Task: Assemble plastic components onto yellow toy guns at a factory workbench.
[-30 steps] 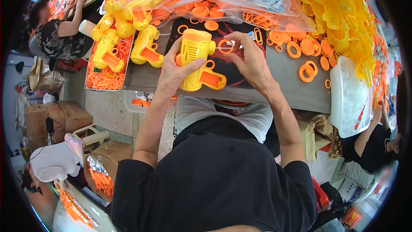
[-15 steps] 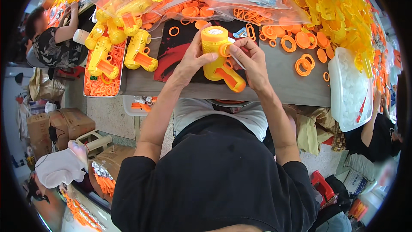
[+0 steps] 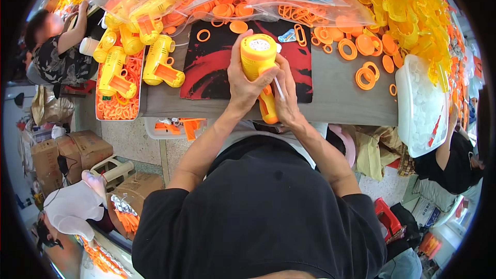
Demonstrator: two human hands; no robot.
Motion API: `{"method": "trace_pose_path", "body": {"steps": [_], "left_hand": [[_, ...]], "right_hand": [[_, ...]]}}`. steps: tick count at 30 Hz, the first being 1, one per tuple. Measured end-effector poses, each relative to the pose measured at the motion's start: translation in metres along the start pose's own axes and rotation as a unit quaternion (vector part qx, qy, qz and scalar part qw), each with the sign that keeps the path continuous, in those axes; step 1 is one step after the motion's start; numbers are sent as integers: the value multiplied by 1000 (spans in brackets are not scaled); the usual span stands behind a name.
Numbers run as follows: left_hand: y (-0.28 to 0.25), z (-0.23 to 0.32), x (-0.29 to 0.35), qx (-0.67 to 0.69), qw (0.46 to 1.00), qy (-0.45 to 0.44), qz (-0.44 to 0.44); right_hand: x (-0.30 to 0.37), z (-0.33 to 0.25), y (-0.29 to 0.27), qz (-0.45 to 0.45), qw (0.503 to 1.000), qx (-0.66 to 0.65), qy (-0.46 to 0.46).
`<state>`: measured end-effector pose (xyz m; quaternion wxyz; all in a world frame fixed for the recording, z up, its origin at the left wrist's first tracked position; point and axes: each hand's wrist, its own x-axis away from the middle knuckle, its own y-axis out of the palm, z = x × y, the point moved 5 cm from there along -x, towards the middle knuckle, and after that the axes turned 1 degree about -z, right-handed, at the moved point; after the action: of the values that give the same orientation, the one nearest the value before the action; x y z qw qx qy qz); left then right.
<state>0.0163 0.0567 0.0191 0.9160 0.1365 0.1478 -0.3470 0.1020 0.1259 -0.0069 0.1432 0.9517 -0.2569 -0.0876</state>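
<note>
A yellow gun-shaped plastic toy body (image 3: 253, 62) is tilted over the dark mat, its round, perforated white front facing up and its orange-edged handle pointing toward me. My left hand (image 3: 242, 87) is closed round the barrel, thumb across its near side. My right hand (image 3: 287, 95) is closed at the right side of the toy, by the handle. A thin white stick-like piece (image 3: 279, 88) shows along my right hand; its other end is hidden. The black-and-red mat (image 3: 206, 75) lies under both hands, with an orange ring (image 3: 203, 35) at its far left.
Left stands a tray of orange parts (image 3: 118, 109) with several yellow toy bodies (image 3: 116, 72) on and beside it. Orange rings and discs (image 3: 365, 44) lie right, beside a white bin (image 3: 405, 103) of translucent pieces. Bags and yellow shells (image 3: 382, 0) fill the back. Two people sit at the sides.
Both hands have brought the toy slightly nearer to me and turned it so its handle points toward me. My right hand has shifted from the orange ring on its side down toward the handle.
</note>
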Motion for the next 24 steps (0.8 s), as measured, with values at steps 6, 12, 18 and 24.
{"method": "trace_pose_path", "body": {"steps": [6,12,18,24], "left_hand": [[2,-4,-12,-27,998,-40,33],[0,31,-25,-358,920,45,-155],[40,15,-5,-485,795,203,-301],[-45,17,16,-410,884,-31,-224]], "right_hand": [[-11,3,-4,31,998,-45,-2],[-14,-5,-79,95,974,208,5],[-70,-28,-101,224,627,725,-174],[-78,-22,-101,136,757,634,-85]]}}
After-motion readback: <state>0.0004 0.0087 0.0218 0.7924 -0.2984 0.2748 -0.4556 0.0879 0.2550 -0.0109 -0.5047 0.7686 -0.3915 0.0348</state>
